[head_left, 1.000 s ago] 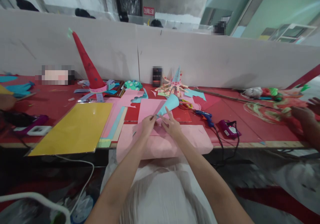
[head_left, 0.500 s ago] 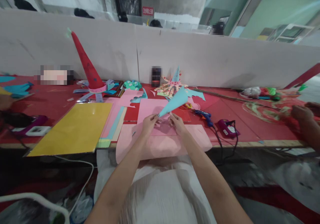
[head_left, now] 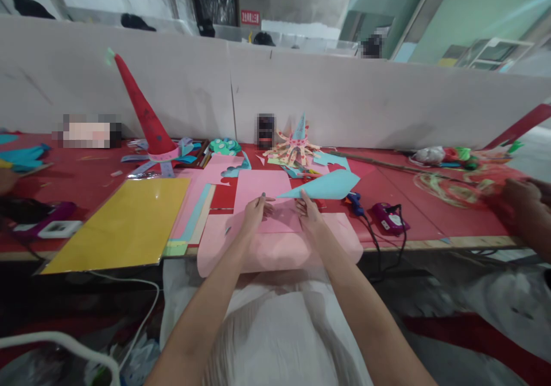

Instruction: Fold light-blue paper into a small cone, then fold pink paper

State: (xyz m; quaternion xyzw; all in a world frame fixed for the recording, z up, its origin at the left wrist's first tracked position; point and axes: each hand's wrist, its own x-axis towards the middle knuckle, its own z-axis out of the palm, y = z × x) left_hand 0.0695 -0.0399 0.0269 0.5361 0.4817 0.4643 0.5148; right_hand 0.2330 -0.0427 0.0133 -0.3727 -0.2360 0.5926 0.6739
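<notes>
A light-blue paper cone (head_left: 329,186) lies almost level in the air above pink sheets (head_left: 262,188), its narrow tip toward the left. My right hand (head_left: 309,209) is closed on the cone's underside, thumb on top. Near the tip, my left hand (head_left: 257,209) has its fingers pressed together; whether anything is between them is too small to tell. A larger pale pink sheet (head_left: 279,251) hangs over the table's front edge below my wrists. Behind the cone stands a small blue cone with patterned strips (head_left: 298,139).
A tall red cone (head_left: 146,113) and a yellow sheet (head_left: 124,219) are at the left. On the right lie a blue glue gun (head_left: 355,203), a purple device (head_left: 390,219) with a cable, and another person's hands (head_left: 523,197) at tangled strands.
The blue cone has swung from pointing up and right to nearly level, its wide end lower and further right. The view has shifted slightly.
</notes>
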